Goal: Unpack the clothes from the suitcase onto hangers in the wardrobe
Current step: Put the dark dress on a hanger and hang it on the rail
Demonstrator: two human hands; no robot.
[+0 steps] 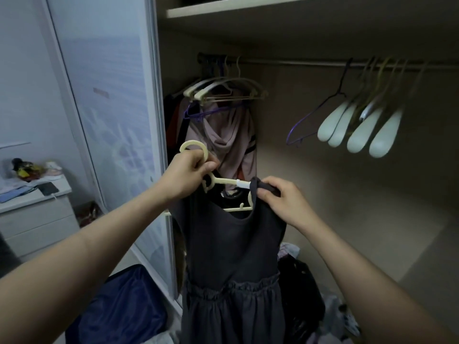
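Inside the open beige wardrobe (372, 194), empty cream plastic hangers (360, 130) hang at two o'clock. At centre, the left hand (185, 176) grips a cream plastic hanger (224, 181); right hand (278, 202) fingers pinch the dark grey sleeveless dress (231, 256) strap. A navy fabric suitcase (124, 306) lies at seven o'clock.

Matt grey cloth dress (231, 256), smooth cream plastic hanger (224, 181)

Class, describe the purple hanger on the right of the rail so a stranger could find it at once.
Follow the wardrobe rail to its right-hand cluster of empty hangers. The purple hanger hangs leftmost there. It is thin wire, while its neighbours, the pale hangers, have broad rounded ends.
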